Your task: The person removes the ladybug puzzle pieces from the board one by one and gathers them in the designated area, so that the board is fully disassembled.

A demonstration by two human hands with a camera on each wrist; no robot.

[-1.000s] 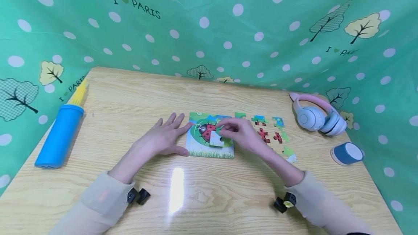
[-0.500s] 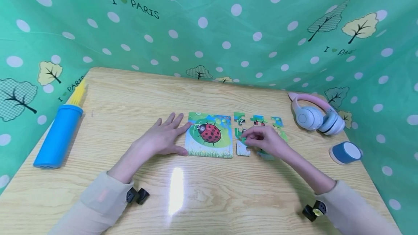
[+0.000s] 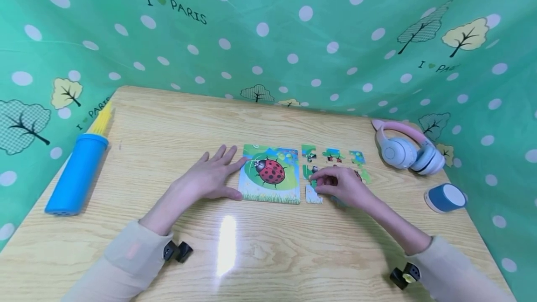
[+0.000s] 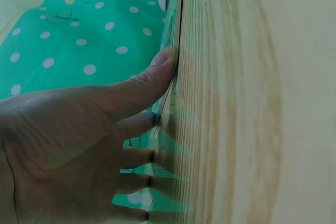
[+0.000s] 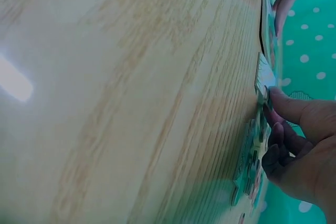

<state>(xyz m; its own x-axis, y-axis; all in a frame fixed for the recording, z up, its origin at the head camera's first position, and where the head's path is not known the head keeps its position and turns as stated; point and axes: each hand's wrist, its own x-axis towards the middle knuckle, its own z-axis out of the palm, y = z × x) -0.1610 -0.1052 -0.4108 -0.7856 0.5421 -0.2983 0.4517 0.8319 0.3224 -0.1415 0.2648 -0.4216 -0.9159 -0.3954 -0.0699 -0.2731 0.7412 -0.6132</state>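
Note:
A ladybug picture board point(image 3: 270, 175) lies flat in the middle of the table. My left hand point(image 3: 209, 176) spreads its fingers at the board's left edge, palm down, with thumb and index fingertip touching the rim. In the left wrist view the left thumb point(image 4: 142, 85) presses along that edge. Right of the board, my right hand point(image 3: 341, 184) pinches a pale puzzle piece point(image 3: 313, 195) between thumb and index finger, at its upper right corner. The right wrist view shows this puzzle piece point(image 5: 264, 74) low at the table, with the other fingers curled under the palm.
Several loose puzzle pieces point(image 3: 333, 154) are laid in rows right of the board, partly covered by the right hand. Cat-ear headphones point(image 3: 400, 150) and a blue-and-white cylinder point(image 3: 445, 197) stand at the right. A blue pump point(image 3: 78, 174) lies at the left; a green curtain point(image 3: 268, 36) hangs behind.
The right hand has carried the pale puzzle piece from over the ladybug board to the table right of it, then shifted slightly lower. The left hand stays in place.

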